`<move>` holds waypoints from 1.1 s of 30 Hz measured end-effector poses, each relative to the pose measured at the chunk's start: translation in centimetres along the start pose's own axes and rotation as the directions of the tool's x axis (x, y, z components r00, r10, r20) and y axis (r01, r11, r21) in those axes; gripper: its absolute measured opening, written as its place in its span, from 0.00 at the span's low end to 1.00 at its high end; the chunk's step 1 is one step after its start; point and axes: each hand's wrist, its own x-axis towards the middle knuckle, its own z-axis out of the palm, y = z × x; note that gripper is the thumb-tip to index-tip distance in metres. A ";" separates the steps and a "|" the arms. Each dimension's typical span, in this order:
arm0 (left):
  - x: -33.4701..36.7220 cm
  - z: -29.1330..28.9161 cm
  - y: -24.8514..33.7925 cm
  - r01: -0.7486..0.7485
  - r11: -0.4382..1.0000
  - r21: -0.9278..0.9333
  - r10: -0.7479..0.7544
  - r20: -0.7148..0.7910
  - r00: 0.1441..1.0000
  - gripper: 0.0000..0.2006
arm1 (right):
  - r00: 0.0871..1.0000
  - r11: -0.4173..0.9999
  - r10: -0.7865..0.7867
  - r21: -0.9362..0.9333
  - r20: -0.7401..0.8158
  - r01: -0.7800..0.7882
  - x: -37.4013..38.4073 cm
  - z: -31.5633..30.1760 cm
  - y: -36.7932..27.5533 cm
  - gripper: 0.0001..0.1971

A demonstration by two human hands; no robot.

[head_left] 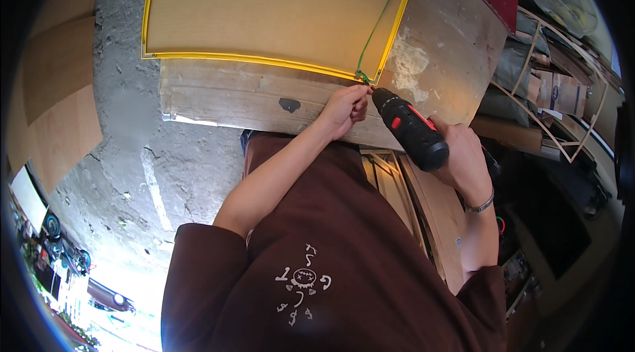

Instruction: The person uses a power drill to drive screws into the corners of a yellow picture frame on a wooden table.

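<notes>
Head view: fan (562,2) and carton (562,92) sit rightward; right hand (461,157) grips drill (411,128), left hand (344,111) curls beside panel (271,14), contents unclear.

Probably a small workshop: a cordless drill (411,132) is over the near edge of the scuffed worktable (463,77). Right of the table are thin wooden framing (569,157), cardboard boxes (562,92) and a fan (562,2) (pale, wire-guarded); to its left, rough concrete floor (129,81) and brown panels (61,71).
</notes>
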 end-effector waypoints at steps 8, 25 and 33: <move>-2.1 -0.7 0.8 -0.224 0.561 0.797 0.363 0.007 0.932 0.06 | 1.000 1.000 -0.004 0.027 -0.012 0.005 0.4 -0.3 0.1 0.14; 0.7 2.7 10.0 -0.465 -0.435 0.771 0.096 0.553 0.828 0.11 | 0.997 0.995 0.075 0.060 0.028 -0.076 0.0 -0.3 -0.3 0.20; 1.7 2.7 10.5 -0.485 -0.439 0.756 -0.072 0.509 0.858 0.11 | 0.999 0.999 -0.016 0.039 -0.030 0.017 -0.3 -0.2 -0.2 0.15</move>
